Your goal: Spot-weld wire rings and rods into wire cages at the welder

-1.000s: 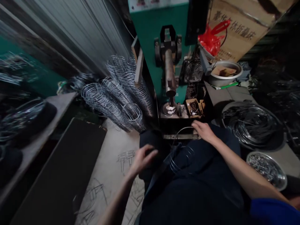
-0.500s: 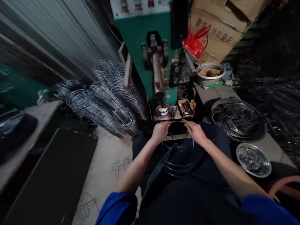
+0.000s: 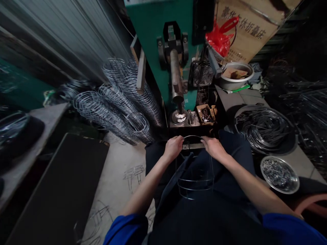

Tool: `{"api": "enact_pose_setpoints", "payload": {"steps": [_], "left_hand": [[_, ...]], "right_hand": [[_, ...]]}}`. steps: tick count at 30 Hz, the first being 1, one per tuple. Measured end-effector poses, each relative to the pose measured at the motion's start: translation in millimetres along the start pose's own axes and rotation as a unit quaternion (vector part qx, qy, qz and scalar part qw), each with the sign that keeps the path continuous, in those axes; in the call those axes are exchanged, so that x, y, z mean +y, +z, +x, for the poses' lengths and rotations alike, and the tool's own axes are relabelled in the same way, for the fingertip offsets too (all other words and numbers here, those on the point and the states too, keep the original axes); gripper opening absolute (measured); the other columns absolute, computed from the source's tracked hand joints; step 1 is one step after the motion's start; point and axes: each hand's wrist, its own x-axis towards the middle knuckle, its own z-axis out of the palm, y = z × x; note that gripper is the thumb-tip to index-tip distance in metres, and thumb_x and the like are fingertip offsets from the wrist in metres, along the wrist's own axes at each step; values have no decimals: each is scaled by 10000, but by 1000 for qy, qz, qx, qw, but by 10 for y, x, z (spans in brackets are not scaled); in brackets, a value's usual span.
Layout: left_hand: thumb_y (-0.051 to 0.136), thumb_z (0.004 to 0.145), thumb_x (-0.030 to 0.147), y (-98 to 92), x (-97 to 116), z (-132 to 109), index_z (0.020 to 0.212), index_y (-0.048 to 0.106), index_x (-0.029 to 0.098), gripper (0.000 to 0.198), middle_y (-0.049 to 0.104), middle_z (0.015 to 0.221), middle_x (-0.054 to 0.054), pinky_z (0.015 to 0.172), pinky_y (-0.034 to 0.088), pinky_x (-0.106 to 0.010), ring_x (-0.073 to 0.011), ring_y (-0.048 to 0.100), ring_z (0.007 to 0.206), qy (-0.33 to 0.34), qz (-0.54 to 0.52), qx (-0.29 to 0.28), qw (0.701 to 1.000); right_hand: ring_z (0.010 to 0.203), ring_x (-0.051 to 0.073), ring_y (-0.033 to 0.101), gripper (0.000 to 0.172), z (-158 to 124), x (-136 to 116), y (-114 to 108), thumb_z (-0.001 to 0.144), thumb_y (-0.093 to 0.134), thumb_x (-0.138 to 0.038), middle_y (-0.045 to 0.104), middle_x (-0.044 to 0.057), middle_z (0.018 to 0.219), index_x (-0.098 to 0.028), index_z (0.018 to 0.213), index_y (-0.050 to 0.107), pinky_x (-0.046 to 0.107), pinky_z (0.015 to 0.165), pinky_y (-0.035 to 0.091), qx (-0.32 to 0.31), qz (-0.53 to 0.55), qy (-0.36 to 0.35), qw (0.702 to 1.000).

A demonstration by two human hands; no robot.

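My left hand (image 3: 173, 148) and my right hand (image 3: 213, 147) are closed on opposite sides of the top ring of a round wire frame (image 3: 195, 180). The frame is thin metal, with rings joined by wire legs, and its lower part hangs over my lap against the dark apron. Some of its wires are hard to make out there. Just beyond my hands is the green machine (image 3: 145, 44), whose thick metal arm (image 3: 176, 76) points down at a round base (image 3: 176, 117) with white bits on it.
Stacked wire rings (image 3: 109, 112) stand on the left by a dark board (image 3: 61, 183). To the right are a pan of bent wires (image 3: 265, 126), a bowl of small metal pieces (image 3: 279, 174) and a white basin (image 3: 236, 81). Wire frames (image 3: 134, 172) lie on the floor.
The view has tipped downward, and the machine sits higher in it. Both hands keep hold of the wire frame, which has come slightly nearer to my body.
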Motion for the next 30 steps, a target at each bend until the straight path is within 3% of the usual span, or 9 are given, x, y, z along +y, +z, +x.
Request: {"api": "enact_pose_setpoints", "payload": {"steps": [8, 14, 18, 27, 30], "left_hand": [[401, 989, 307, -116, 117, -38, 896, 630, 208, 266, 667, 901, -75, 660, 392, -281, -198, 625, 774, -26, 59, -25, 998], [395, 992, 311, -132, 75, -26, 902, 611, 216, 253, 681, 879, -71, 651, 366, -281, -201, 624, 750, -42, 66, -38, 996], [411, 984, 311, -124, 32, -15, 882, 600, 218, 234, 681, 852, -67, 629, 345, -273, -197, 617, 728, -38, 52, -26, 998], [472, 954, 346, -156, -70, -43, 795, 610, 179, 269, 619, 690, -13, 602, 344, -238, -128, 547, 624, -19, -51, -5, 999], [520, 926, 456, -242, -74, -20, 860, 664, 154, 341, 600, 643, 12, 570, 364, -213, -100, 525, 577, -17, -191, -34, 981]], "right_hand": [[740, 216, 692, 326, 31, 114, 90, 1013, 419, -221, 712, 100, 909, -144, 1264, 612, 276, 721, 526, 35, 115, -93, 988], [904, 249, 689, 296, 121, 111, 150, 1016, 435, -244, 713, 117, 1021, -160, 1202, 650, 306, 821, 506, 57, 118, -128, 983], [895, 245, 691, 279, 193, 109, 165, 1029, 430, -271, 720, 93, 1008, -193, 1178, 653, 300, 807, 499, 51, 113, -134, 983], [874, 239, 690, 257, 192, 97, 152, 1026, 421, -320, 718, 76, 993, -224, 1133, 634, 299, 807, 507, 34, 100, -124, 987], [798, 248, 692, 284, 208, 212, 202, 1013, 408, -343, 711, 93, 925, -206, 1148, 617, 315, 759, 520, 37, 98, -126, 986]]}}
